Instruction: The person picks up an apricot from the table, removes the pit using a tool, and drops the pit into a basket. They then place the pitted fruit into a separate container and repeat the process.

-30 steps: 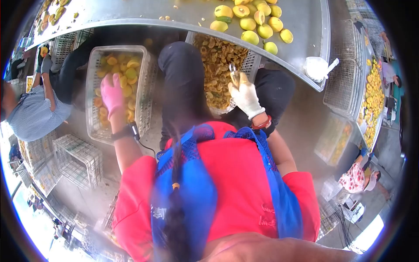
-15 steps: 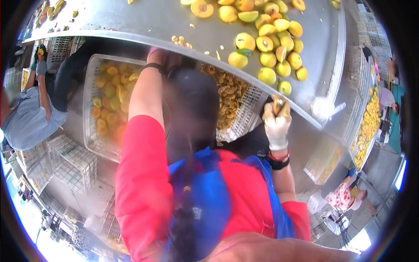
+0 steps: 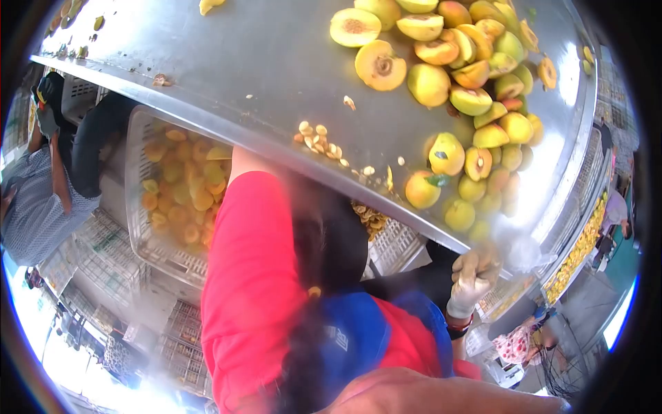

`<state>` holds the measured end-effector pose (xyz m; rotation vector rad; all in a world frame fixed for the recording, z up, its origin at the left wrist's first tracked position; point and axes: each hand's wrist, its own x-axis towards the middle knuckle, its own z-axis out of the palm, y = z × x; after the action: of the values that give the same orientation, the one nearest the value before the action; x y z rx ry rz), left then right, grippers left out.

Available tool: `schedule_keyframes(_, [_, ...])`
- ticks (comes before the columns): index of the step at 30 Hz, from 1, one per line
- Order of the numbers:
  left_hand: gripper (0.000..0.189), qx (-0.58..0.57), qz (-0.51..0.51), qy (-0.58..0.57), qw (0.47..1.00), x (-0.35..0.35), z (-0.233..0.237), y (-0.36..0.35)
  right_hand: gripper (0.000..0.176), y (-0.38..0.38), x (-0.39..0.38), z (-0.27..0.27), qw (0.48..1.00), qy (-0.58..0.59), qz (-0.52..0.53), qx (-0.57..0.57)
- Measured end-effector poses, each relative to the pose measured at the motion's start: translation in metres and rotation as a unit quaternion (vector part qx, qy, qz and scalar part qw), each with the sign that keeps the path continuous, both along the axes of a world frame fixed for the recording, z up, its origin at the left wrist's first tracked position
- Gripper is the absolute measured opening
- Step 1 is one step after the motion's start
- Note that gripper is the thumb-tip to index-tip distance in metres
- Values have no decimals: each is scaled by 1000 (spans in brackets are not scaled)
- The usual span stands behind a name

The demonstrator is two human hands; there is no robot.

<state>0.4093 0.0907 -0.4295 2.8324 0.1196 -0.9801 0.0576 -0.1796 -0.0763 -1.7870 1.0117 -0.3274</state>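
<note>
My right hand [image 3: 474, 276], in a pale glove stained brown at the fingers, is at the front edge of the metal table [image 3: 227, 76]. Its fingers are curled closed; what they hold, if anything, I cannot make out. Just beyond it lies a heap of whole and halved yellow peaches [image 3: 427, 85], some cut faces showing the pit or its hollow. My left arm [image 3: 252, 228], in a red sleeve, reaches under the table edge, which hides the hand. Close by that arm stands a white crate [image 3: 136, 200] of halved peaches [image 3: 183, 186].
Small pale kernels [image 3: 319, 140] lie near the table edge. Below it is a white basket [image 3: 400, 241] with brown pieces [image 3: 369, 219]. A clear plastic bag [image 3: 518, 252] hangs at the table corner. A co-worker [image 3: 48, 207] sits at left; stacked crates [image 3: 110, 252] stand behind.
The view has shifted closer over the table. My left forearm has gone further under the edge, hiding the wrist. My right hand remains closed by the table corner.
</note>
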Motion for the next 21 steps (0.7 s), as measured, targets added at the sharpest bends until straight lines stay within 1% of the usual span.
schedule_keyframes(7, [42,-2,7,1,1000,12,-36,-3,33,-4,1,-17,999,39,-23,13])
schedule_keyframes(11, [42,-8,9,-7,1000,14,-36,-1,33,-2,8,-16,998,53,-19,22])
schedule_keyframes(12, [42,-10,10,-11,1000,14,-32,1,33,1,11,-15,998,57,-19,28])
schedule_keyframes(15, [41,-16,10,-29,999,7,-9,10,36,6,8,-12,999,15,-1,37])
schedule_keyframes(19, [41,-45,16,-65,997,-11,49,29,37,8,-10,-3,995,-70,34,61])
schedule_keyframes(20, [41,-57,20,-74,995,-16,65,36,37,15,-12,6,996,-65,7,62])
schedule_keyframes(21, [41,-71,26,-81,994,-24,83,42,34,17,-16,13,993,-85,16,79])
